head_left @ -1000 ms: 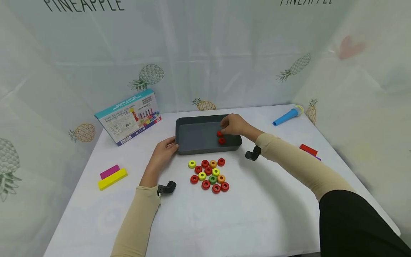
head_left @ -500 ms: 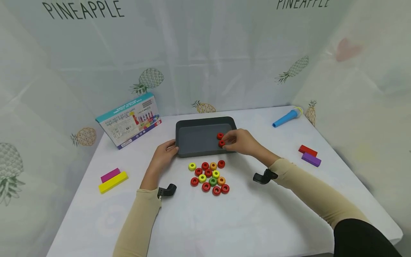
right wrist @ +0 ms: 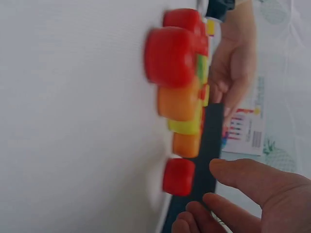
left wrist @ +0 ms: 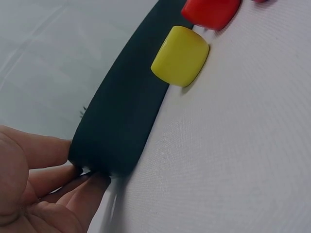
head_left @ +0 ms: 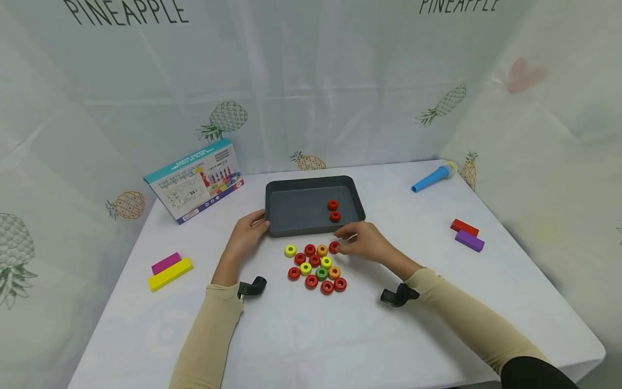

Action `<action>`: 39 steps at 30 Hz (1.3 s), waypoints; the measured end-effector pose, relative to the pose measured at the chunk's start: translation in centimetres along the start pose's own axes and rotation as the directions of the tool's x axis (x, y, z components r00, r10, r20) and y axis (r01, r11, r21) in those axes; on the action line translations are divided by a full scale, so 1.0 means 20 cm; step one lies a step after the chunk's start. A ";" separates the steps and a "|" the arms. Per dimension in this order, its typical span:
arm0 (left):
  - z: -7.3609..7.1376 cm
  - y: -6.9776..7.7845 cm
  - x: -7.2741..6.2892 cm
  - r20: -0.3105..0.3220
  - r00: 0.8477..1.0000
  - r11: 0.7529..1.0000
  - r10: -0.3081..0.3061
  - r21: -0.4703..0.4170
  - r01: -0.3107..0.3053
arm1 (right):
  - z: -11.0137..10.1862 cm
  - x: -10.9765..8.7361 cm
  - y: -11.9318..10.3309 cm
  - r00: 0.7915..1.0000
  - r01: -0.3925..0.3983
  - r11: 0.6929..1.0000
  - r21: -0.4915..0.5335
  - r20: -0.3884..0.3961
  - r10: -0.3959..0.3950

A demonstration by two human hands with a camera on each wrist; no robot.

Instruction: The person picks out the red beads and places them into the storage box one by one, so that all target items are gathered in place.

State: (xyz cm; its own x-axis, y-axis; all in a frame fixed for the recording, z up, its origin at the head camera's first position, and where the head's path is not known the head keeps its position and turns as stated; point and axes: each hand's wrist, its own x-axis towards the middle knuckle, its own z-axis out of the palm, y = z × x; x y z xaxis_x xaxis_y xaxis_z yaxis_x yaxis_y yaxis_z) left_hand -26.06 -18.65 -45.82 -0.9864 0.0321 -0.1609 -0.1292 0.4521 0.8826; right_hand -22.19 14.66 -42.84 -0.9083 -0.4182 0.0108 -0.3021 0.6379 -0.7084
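Observation:
My left hand (head_left: 248,237) grips the left end of a dark grey baking tray (head_left: 296,229); in the left wrist view thumb and fingers (left wrist: 90,196) meet its corner. Two red beads (head_left: 335,216) lie in the tray's right part. In front of the tray is a loose group of beads: red (head_left: 311,281), yellow (head_left: 290,250), orange (head_left: 335,272) and green (head_left: 322,273). My right hand (head_left: 366,241) reaches the group's back right red bead (right wrist: 179,176). Its thumb and fingers are parted close to that bead, not closed on it.
A printed toy box (head_left: 196,181) leans at the back left. Magenta (head_left: 166,262) and yellow blocks (head_left: 170,274) lie left; red (head_left: 464,227) and purple blocks (head_left: 470,241) lie right. A blue cone-shaped thing (head_left: 431,179) lies back right, before the pineapple-print curtain (head_left: 340,129).
My right hand has moved from inside the tray down to the beads in front of it, leaving two red beads in the tray. My left hand stays at the tray's left end.

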 end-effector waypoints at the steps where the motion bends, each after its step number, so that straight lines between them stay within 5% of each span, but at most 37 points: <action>1: 0.00 0.00 0.00 0.000 1.000 1.000 0.000 -0.004 0.000 | 0.01 0.00 0.01 1.000 0.002 1.000 -0.007 0.002 -0.002; 24: -0.01 0.01 0.00 -0.006 1.000 0.999 -0.021 -0.030 0.021 | 0.07 0.02 0.04 0.999 -0.012 0.999 -0.043 -0.030 0.011; 39: 0.00 -0.01 0.02 0.006 1.000 1.000 0.003 -0.019 -0.003 | -0.15 0.09 -0.05 0.999 -0.004 0.998 -0.062 -0.033 0.002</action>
State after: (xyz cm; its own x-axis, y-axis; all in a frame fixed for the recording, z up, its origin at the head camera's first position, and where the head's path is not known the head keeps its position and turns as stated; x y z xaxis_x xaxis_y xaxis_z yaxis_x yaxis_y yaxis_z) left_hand -26.43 -18.77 -46.06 -0.9862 0.0389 -0.1609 -0.1283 0.4348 0.8913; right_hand -24.41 15.23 -40.02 -0.9178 -0.3957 0.0328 -0.3162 0.6783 -0.6633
